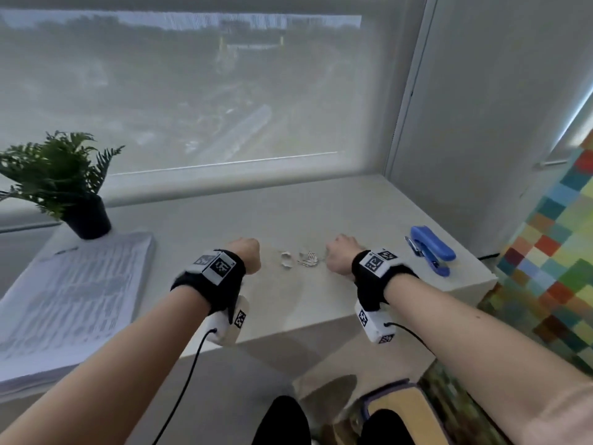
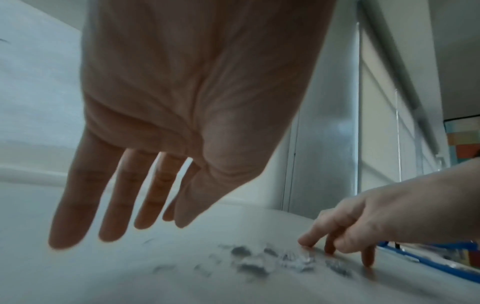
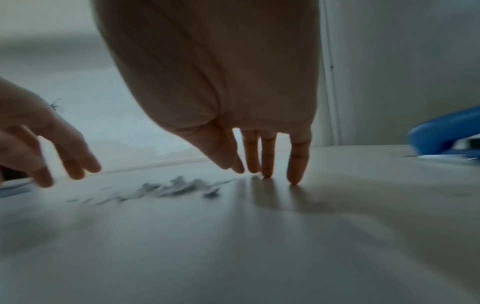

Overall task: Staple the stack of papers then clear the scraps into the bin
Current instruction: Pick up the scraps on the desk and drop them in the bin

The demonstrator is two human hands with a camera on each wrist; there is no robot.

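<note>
From the head view, a smooth, pale table [image 1: 321, 203] fills the middle of the frame. At the left edge lies the stack of papers [image 1: 67, 303], thick, white and covered in fine print, with a dark round pot holding a feathery green plant [image 1: 57, 175] just behind it. A glossy blue plastic stapler [image 1: 430, 253] sits at centre right. The scraps [image 1: 300, 258], small curled and torn white bits, lie in the centre between the two hands. The left hand [image 1: 247, 253] is just left of them, the right hand [image 1: 341, 256] just right; both wrists wear black straps with white marker blocks. The knuckles face the camera, so the fingers are hidden here.

In the left wrist view, the left hand [image 2: 187, 115] fills the upper centre, palm towards the lens, fingers [image 2: 114, 205] straight, slightly spread and pointing down above the table, holding nothing. The scraps [image 2: 259, 261] are a blurred grey scatter at lower centre. At the right, the right hand [image 2: 363, 222] arches with its fingertips on the table beside them.

In the right wrist view, the right hand [image 3: 221, 82] hangs from the top centre, its fingers [image 3: 297, 160] straight, close together, with the tips touching the tabletop and empty. The scraps [image 3: 179, 187] lie at centre left, the left hand [image 3: 44, 139] beyond them, fingers loosely extended.
</note>
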